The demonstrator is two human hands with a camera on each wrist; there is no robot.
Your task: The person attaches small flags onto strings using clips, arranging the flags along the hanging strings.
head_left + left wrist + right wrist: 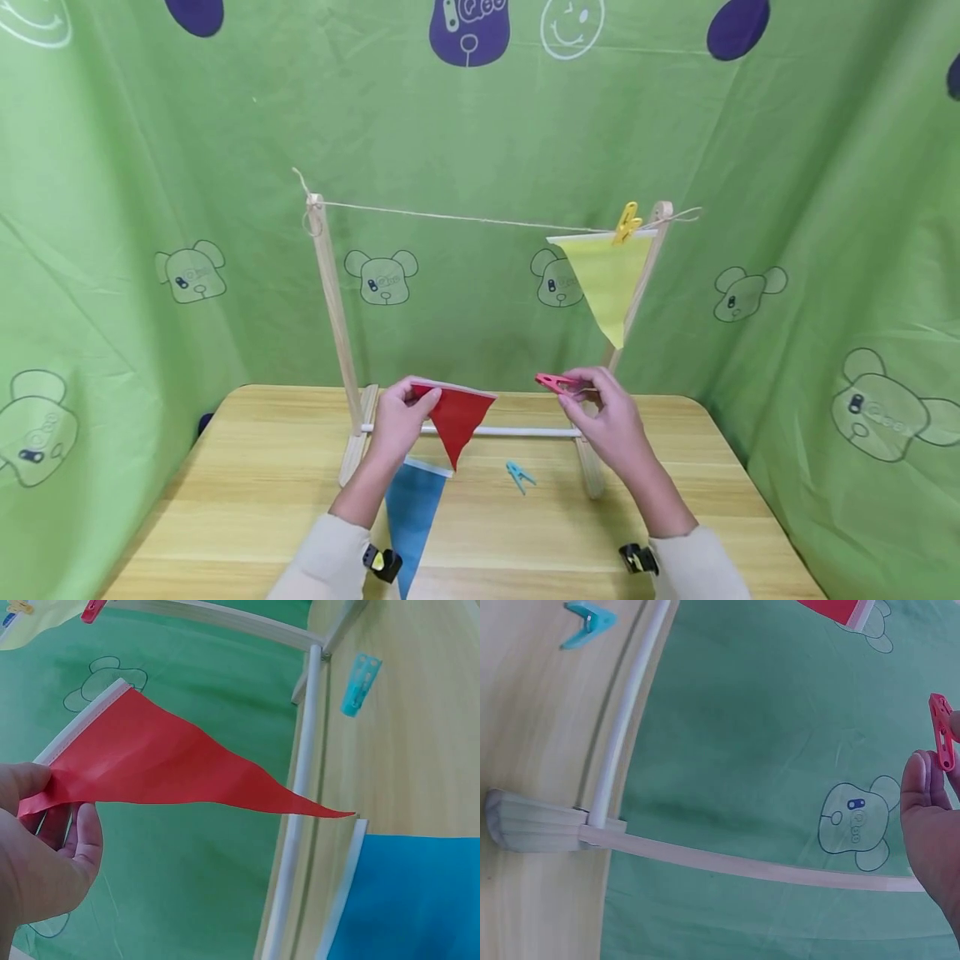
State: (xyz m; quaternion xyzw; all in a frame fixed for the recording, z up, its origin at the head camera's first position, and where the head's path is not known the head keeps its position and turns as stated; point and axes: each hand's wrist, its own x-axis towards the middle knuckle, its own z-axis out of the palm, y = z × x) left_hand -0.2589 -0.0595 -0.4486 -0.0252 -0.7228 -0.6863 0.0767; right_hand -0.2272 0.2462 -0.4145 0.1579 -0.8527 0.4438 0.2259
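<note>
Just left of the left hand (400, 419), a wooden post (335, 308) rises from the desk (247, 492) and carries one end of a string of twine (483, 220), stretched above both hands. The left hand pinches the upper left corner of the red pennant (459, 417) between thumb and fingers, so the pennant hangs in the air between the hands. It is a red triangle with a white band along its top edge, which dips slightly to the right; its sides are a little wavy and its tip points down. Below the left hand, the blue pennant (416, 504) lies on the desk. Between the hands and lower, a light-blue clothespin (519, 475) rests there too. The right hand (611, 417), well apart from the left, pinches a pinkish-red clothespin (557, 382). Above it, a yellow clothespin (626, 223) fixes the yellow pennant (607, 271) to the twine.

The step in hand seems to be readying the red pennant for hanging; the next move would call for raising its white band to the twine and squeezing the pinkish-red clothespin open over both.
</note>
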